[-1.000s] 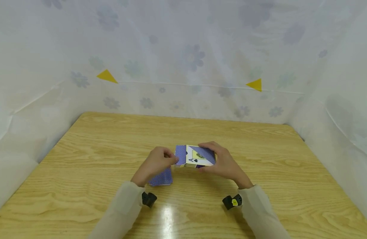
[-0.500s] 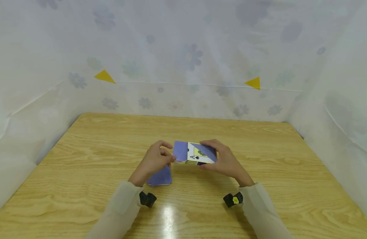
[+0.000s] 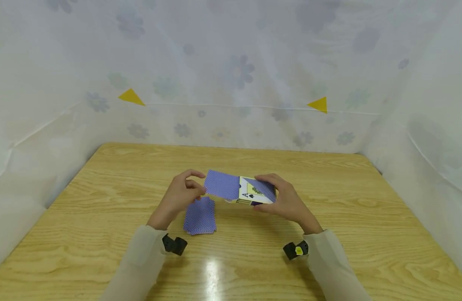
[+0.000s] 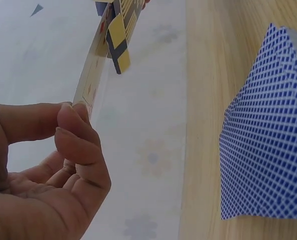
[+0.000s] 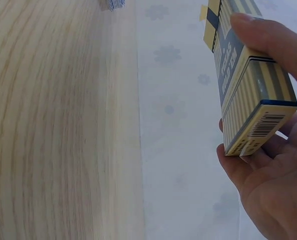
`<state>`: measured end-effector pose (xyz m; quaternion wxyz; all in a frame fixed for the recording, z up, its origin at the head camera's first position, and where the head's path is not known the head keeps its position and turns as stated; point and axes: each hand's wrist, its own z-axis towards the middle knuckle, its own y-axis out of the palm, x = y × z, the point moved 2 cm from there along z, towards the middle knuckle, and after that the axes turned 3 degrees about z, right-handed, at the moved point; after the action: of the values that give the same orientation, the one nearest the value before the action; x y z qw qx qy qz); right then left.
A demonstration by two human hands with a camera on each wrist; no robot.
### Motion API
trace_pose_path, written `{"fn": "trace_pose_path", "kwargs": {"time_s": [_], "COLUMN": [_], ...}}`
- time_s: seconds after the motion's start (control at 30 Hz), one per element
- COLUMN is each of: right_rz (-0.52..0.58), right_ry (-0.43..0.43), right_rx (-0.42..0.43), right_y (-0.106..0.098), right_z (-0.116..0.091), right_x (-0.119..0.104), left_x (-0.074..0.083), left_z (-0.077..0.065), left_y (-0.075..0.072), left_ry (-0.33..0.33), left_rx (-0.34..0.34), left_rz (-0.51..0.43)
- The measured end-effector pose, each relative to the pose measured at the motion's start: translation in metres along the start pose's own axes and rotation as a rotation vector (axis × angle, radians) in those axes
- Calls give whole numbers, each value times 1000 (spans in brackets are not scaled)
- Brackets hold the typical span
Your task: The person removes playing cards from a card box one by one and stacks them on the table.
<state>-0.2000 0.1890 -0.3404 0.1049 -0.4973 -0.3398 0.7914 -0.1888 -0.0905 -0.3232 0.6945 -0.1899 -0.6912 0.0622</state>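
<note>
Over the middle of the table, my right hand (image 3: 289, 202) grips a playing card box (image 3: 256, 190) from its right end. The box shows an ace of spades design, and a barcode on its end (image 5: 266, 125) appears in the right wrist view. Out of its left, opened end sticks a blue-checked playing card (image 3: 221, 184). Thumb and fingertips of my left hand (image 3: 178, 192) pinch that card's outer edge; in the left wrist view the card (image 4: 92, 70) is seen nearly edge-on. Below it, a stack of cards (image 3: 200, 216) lies back up on the table.
The light wooden table (image 3: 328, 259) carries the card stack. White flower-patterned sheeting (image 3: 231, 62) surrounds it at the back and sides, with two yellow triangles (image 3: 132, 97) on the back sheet. Each wrist bears a black camera mount (image 3: 175, 245).
My left hand has moved left and slightly up, drawing the playing card farther out of the box. More of the stack shows beneath. My right hand with the box has shifted slightly right.
</note>
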Motion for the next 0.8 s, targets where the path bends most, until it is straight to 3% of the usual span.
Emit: {"fn": "trace_pose_path", "kwargs": {"time_s": [0.33,0.8], "right_rz": [8,0], "right_ry": [-5,0], "right_rx": [1,-8], "right_y": [0,1], "right_z": [0,-1], "right_x": [1,0], "left_x": [-9,-20], "left_z": [2,6], "left_y": [-15,-24], "left_ry": [-22,-66], "left_rx": [58,81], "left_rz": [16,68]}}
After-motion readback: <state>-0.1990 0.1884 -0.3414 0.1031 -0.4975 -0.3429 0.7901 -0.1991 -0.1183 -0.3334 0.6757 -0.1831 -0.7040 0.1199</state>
